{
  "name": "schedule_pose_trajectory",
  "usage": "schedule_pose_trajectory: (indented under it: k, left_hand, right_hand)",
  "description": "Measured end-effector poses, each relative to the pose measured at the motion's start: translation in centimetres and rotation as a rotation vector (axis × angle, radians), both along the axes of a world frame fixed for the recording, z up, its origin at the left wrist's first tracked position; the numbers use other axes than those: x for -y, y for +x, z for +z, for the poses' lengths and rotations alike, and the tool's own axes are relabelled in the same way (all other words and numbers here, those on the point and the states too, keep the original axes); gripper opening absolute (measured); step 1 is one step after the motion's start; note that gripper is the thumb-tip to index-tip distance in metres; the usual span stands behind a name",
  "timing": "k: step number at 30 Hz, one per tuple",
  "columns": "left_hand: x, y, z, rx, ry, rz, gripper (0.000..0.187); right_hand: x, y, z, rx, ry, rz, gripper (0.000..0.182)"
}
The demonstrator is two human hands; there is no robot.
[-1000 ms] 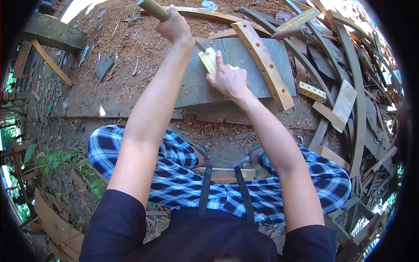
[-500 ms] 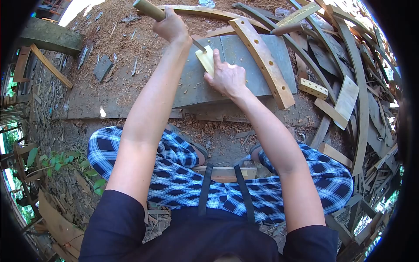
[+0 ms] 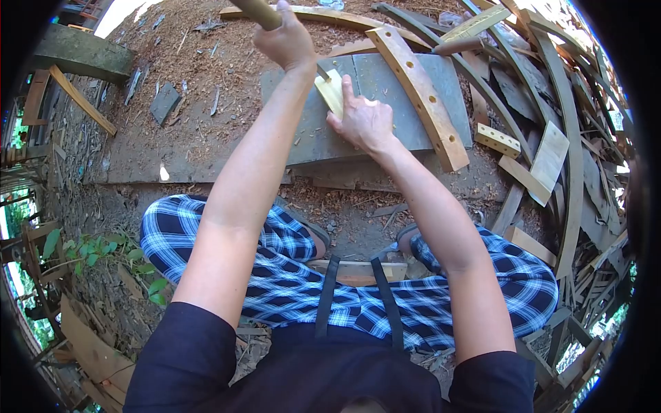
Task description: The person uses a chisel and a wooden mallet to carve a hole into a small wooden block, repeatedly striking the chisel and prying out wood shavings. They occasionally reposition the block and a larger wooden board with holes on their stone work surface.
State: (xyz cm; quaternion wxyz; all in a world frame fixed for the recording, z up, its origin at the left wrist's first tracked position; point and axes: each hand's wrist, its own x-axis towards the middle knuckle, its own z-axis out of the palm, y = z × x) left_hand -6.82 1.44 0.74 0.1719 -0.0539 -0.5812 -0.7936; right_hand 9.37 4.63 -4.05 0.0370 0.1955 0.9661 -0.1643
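My left hand [image 3: 286, 43] is closed round a thick wooden handle [image 3: 256, 12] that runs out of view at the top. Beyond my left wrist a narrow metal blade [image 3: 322, 71] shows, its end at the top of a small pale wood block [image 3: 332, 95]. My wrist hides how blade and handle join. Thumb and index finger of my right hand [image 3: 365, 122] hold the block's right side down on a grey slab [image 3: 310, 141]. Right of that hand, a long wooden bar with holes [image 3: 421, 96] lies across the slab.
Wood strips and offcuts [image 3: 551, 103] are heaped at the right, with a small drilled block [image 3: 497, 140] beside them. Shavings [image 3: 200, 76] cover the ground behind the slab. A thick beam [image 3: 86, 54] is at the upper left; green leaves [image 3: 96, 249] grow at the left.
My left hand and the handle have shifted slightly up and right in view. The rest of the scene has shifted slightly right; my right hand still holds the block.
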Motion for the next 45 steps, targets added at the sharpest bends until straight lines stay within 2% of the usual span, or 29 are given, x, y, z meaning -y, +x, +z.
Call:
schedule_pose_trajectory:
  k: [2,4,5,7,9,11,13,14,16,17,18,21,22,23,24,26,27,29,34,35,36,38,39,40,42,44,45]
  left_hand:
    - [-0.6,0.7,0.0,-0.034,-0.041,0.010,0.026]
    - [-1.3,1.1,0.2,-0.226,-0.229,0.072,0.029]
    - [-1.6,1.5,0.1,-0.185,-0.227,0.062,0.031]
    - [-1.8,2.4,0.5,-0.206,-0.235,0.064,0.031]
    - [-1.8,3.0,1.0,-0.180,-0.207,0.027,0.030]
    - [-1.6,3.2,0.9,-0.181,-0.240,0.032,0.026]
    - [-1.7,3.3,1.0,-0.182,-0.265,0.034,0.023]
    - [-1.6,3.3,0.9,-0.177,-0.258,0.026,0.024]
    - [-1.5,3.3,1.0,-0.173,-0.246,0.020,0.025]
    - [-1.7,3.2,0.9,-0.180,-0.265,0.011,0.024]
    - [-1.7,3.3,0.6,-0.183,-0.293,0.002,0.024]
    - [-1.9,3.9,0.6,-0.207,-0.269,-0.055,0.022]
    - [-2.0,3.8,0.6,-0.200,-0.256,-0.094,0.021]
    - [-2.0,3.7,0.5,-0.192,-0.251,-0.083,0.021]
    - [-1.9,3.7,0.7,-0.195,-0.250,-0.087,0.021]
    - [-1.5,3.7,1.2,-0.185,-0.266,-0.092,0.021]
    - [-1.4,3.7,1.3,-0.185,-0.256,-0.088,0.023]
    - [-1.5,3.1,0.6,-0.168,-0.247,-0.097,0.024]
    - [-0.6,3.3,0.9,-0.131,-0.197,-0.189,0.029]
    - [-0.8,3.4,0.8,-0.159,-0.189,-0.162,0.031]
    - [-0.9,3.3,0.4,-0.187,-0.180,-0.137,0.032]
    - [-1.3,3.0,-0.3,-0.207,-0.180,-0.139,0.032]
    - [-1.2,2.9,-0.3,-0.171,-0.170,-0.170,0.031]
    - [-1.0,2.8,-0.1,-0.139,-0.161,-0.202,0.030]
    - [-0.9,2.4,-0.2,-0.189,-0.204,-0.190,0.031]
    - [-0.9,2.8,-0.4,-0.157,-0.241,-0.184,0.024]
    - [-0.7,2.7,-0.4,-0.092,-0.267,-0.237,0.023]
  right_hand:
    - [-0.3,0.0,0.5,0.020,-0.005,0.001,0.083]
    - [-1.0,0.1,1.8,0.127,-0.079,0.022,0.089]
    - [-1.7,0.4,1.7,0.125,-0.075,0.020,0.089]
    - [-4.6,1.1,1.1,-0.231,0.293,-0.030,0.091]
    - [-7.8,3.3,0.2,-0.376,0.450,-0.179,0.081]
    - [-9.4,6.0,-1.5,-0.251,0.484,-0.272,0.074]
    - [-11.3,7.1,-1.7,-0.122,0.217,-0.273,0.073]
    - [-12.8,7.0,-1.2,-0.139,0.236,-0.270,0.073]
    - [-13.3,6.6,1.4,0.004,-0.455,-0.328,0.071]
    - [-13.6,6.4,2.4,-0.067,-0.746,-0.402,0.068]
    - [-12.7,5.8,5.6,-0.105,-0.850,-0.439,0.064]
    - [-10.6,4.1,16.6,-0.423,-0.637,-0.138,0.060]
    - [-9.6,3.6,20.7,-0.534,-0.618,-0.015,0.068]
    - [-11.7,2.1,22.6,-0.575,-0.449,0.067,0.070]
    - [-12.4,1.2,25.0,-0.683,-0.559,0.060,0.069]
    - [-9.3,2.1,31.9,-0.860,-0.725,0.599,0.077]
    - [-7.8,2.6,32.7,-0.857,-0.721,0.598,0.077]
    - [-5.5,3.1,33.5,-0.278,-0.595,0.325,0.074]
    - [-6.0,0.4,27.1,-0.198,-0.359,0.164,0.072]
    - [-1.0,3.7,29.9,-0.409,-0.218,0.139,0.071]
    - [-3.3,2.6,30.1,-0.468,-0.473,0.176,0.068]
    - [-4.4,2.5,30.6,-0.799,-0.273,0.559,0.067]
    - [-4.3,3.2,32.4,-0.707,-0.463,0.551,0.068]
    - [-4.0,3.0,31.9,-0.712,-0.462,0.539,0.068]
    - [-3.1,1.8,29.3,-0.331,0.057,0.357,0.071]
    - [-3.6,1.9,26.4,-0.317,-0.002,0.211,0.071]
    - [-4.3,2.4,26.9,-0.308,-0.017,0.260,0.072]
